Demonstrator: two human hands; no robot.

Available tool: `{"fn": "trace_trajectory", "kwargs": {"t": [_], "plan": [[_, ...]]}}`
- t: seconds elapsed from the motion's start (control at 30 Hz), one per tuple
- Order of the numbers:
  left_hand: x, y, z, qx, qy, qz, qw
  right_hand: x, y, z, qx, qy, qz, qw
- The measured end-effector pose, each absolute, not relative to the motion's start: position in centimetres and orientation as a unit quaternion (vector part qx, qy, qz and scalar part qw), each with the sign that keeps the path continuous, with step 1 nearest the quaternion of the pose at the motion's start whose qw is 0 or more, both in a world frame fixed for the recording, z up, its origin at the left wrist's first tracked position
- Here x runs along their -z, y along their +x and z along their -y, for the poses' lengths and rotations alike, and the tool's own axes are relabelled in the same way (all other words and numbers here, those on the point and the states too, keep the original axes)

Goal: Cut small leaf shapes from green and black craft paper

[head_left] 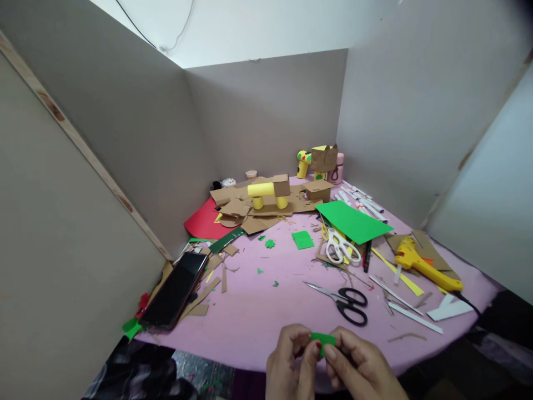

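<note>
Low in the head view, at the table's front edge, my left hand [296, 355] and my right hand [358, 364] pinch a small piece of green paper [323, 337] between thumbs and fingers. Both hands are closed on it, and the fingertips cover part of the piece. Just beyond them lie black-handled scissors [342, 302], blades pointing left. Further back on the cloth are a green paper square [302, 240] and a small green flower-shaped cutout [270, 243].
A yellow glue gun [425, 268], white scissors [339, 247] and a green sheet [353, 221] lie on the right. At left is a phone [175, 289] among cardboard scraps. A yellow tube and cardboard figure [262, 190] stands behind. Grey partitions [266, 111] enclose the table.
</note>
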State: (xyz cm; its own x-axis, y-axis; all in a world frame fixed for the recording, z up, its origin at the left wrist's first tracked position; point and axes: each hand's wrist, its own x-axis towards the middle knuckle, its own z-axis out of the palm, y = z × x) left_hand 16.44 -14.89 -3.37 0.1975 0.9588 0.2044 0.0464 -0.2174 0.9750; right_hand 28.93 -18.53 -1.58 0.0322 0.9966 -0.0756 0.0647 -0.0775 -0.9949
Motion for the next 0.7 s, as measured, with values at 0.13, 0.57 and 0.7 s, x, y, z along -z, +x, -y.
{"fn": "trace_trajectory", "kwargs": {"t": [0.13,0.57,0.7], "plan": [[3.1,16.4,14.5,-0.466,0.547,-0.390,0.576,1.9,28.9,18.3,-0.560,-0.514,0.424,0.492],[3.2,16.2,13.8,-0.415,0.588,-0.378,0.581,2.6,29.8,18.2,-0.525,-0.529,0.411,0.525],[3.3,16.3,14.3,-0.421,0.681,-0.398,0.448,2.8,29.6,18.3,-0.465,-0.567,0.445,0.514]]}}
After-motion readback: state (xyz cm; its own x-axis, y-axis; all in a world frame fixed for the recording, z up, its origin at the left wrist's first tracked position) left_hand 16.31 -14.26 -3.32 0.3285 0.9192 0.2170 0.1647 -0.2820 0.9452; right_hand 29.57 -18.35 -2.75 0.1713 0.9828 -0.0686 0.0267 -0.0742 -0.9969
